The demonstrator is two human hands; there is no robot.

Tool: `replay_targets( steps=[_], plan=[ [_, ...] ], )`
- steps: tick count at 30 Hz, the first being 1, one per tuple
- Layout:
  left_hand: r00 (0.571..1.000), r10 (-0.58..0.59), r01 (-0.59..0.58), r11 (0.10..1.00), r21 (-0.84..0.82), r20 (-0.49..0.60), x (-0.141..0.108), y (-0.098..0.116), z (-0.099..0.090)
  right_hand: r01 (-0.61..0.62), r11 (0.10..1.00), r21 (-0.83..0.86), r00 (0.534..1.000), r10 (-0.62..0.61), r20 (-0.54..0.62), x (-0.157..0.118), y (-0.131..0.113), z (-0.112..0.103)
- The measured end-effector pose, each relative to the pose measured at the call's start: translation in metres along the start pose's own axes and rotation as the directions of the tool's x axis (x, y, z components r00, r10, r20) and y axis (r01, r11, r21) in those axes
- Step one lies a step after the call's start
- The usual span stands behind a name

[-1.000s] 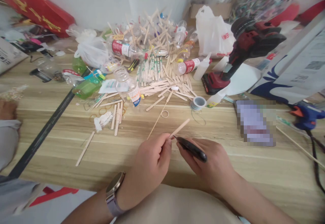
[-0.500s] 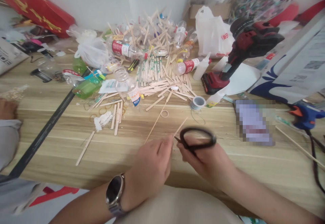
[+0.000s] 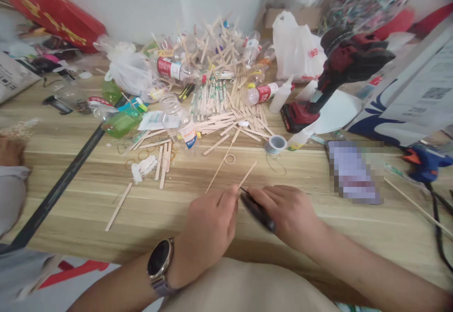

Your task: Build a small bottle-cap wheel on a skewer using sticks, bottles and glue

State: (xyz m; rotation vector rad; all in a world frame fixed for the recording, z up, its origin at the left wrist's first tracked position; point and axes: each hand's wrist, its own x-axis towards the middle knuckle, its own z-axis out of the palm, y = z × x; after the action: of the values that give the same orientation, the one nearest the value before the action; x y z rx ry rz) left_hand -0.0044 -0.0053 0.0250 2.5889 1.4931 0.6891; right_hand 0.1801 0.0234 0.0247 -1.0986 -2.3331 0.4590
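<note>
My left hand point(image 3: 214, 217), a watch on its wrist, is closed with thumb and fingers pinching a thin wooden stick point(image 3: 248, 173). The stick's free end points up and away over the table. In my right hand point(image 3: 292, 210) are black-handled scissors point(image 3: 259, 214). Their dark tip meets the stick right beside my left fingertips; most of the blades are hidden. A second slender stick point(image 3: 216, 175) runs from behind my left hand toward a small pale ring point(image 3: 230, 159) on the tabletop.
Popsicle sticks point(image 3: 226, 123) and plastic bottles point(image 3: 170, 68) are heaped at the back. A red-black power drill point(image 3: 300, 113) stands right of them, with a wire spool point(image 3: 276, 144), blurred phone point(image 3: 354, 172) and blue glue gun point(image 3: 428, 161) nearby. Another person's hand point(image 3: 10, 151) rests at far left.
My right hand has turned the scissors, so the handle loop that stood up and outward now lies edge-on, down toward me. My left hand and its stick have shifted slightly left.
</note>
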Motion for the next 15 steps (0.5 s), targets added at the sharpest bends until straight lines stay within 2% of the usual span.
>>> replay_targets(
  steps=[2,3,5,7,8,9,10,12,13,14,15],
  plan=[
    [1.000,-0.019,0.019,1.000,-0.007,0.023,0.000,0.001,-0.001,0.090,0.991,-0.094,0.995,-0.093,-0.024,-0.001,0.003,0.000],
    [1.000,-0.009,0.009,1.000,0.016,0.010,0.000,0.001,-0.001,0.080,0.994,-0.080,0.996,-0.082,-0.021,0.000,0.003,-0.001],
    [0.998,0.039,-0.034,0.995,0.096,-0.048,0.001,0.000,0.002,-0.057,0.992,0.109,0.997,0.051,0.053,0.004,-0.001,-0.004],
    [0.992,0.087,-0.072,0.985,0.155,-0.094,0.002,-0.001,0.005,-0.242,0.915,0.322,0.959,0.176,0.220,0.007,-0.004,-0.005],
    [0.991,0.094,-0.078,0.985,0.155,-0.098,0.003,-0.002,0.006,-0.288,0.889,0.357,0.944,0.201,0.261,0.007,-0.005,-0.005],
    [0.992,0.088,-0.074,0.987,0.139,-0.095,0.003,-0.002,0.007,-0.276,0.900,0.338,0.948,0.198,0.248,0.007,-0.004,-0.004],
    [0.994,0.073,-0.063,0.992,0.112,-0.084,0.003,-0.002,0.006,-0.214,0.938,0.271,0.969,0.168,0.182,0.006,-0.002,-0.003],
    [0.999,0.031,-0.028,0.998,0.052,-0.042,0.004,-0.002,0.005,-0.033,0.999,0.044,0.999,0.032,0.026,0.002,0.004,0.000],
    [1.000,0.017,-0.016,0.999,0.037,-0.025,0.004,-0.002,0.004,0.035,0.999,-0.037,0.999,-0.035,-0.014,0.001,0.006,0.001],
    [1.000,0.013,-0.013,0.999,0.038,-0.019,0.004,-0.001,0.004,0.056,0.997,-0.055,0.998,-0.058,-0.026,0.001,0.007,0.002],
    [0.999,0.022,-0.020,0.998,0.054,-0.025,0.004,-0.002,0.004,0.018,1.000,0.002,1.000,-0.018,-0.005,0.001,0.006,0.002]
  ],
)
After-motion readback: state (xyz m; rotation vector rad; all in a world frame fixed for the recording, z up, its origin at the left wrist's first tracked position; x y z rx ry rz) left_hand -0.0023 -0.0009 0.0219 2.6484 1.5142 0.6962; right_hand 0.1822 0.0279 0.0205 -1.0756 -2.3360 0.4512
